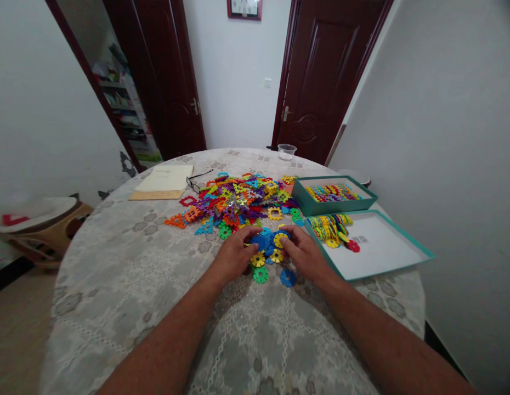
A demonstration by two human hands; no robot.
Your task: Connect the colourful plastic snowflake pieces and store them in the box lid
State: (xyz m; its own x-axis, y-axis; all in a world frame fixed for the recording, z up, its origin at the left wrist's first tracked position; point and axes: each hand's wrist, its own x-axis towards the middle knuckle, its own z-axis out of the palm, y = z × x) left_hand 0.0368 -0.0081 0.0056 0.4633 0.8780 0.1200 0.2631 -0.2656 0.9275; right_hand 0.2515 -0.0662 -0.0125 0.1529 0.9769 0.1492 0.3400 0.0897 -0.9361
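Observation:
Between my hands is a cluster of joined blue and yellow snowflake discs, the flat notched plastic kind. My left hand is closed on its left side, thumb on the near face. On the right side my right hand pinches a yellow disc of the same cluster. A loose green disc and a loose blue disc lie on the table just below it. My fingertips behind the cluster are partly hidden.
A heap of colourful plastic pieces lies beyond my hands. To the right stand a green box of stacked discs and its white-lined lid with more discs. Glasses, papers and a clear bowl sit farther back.

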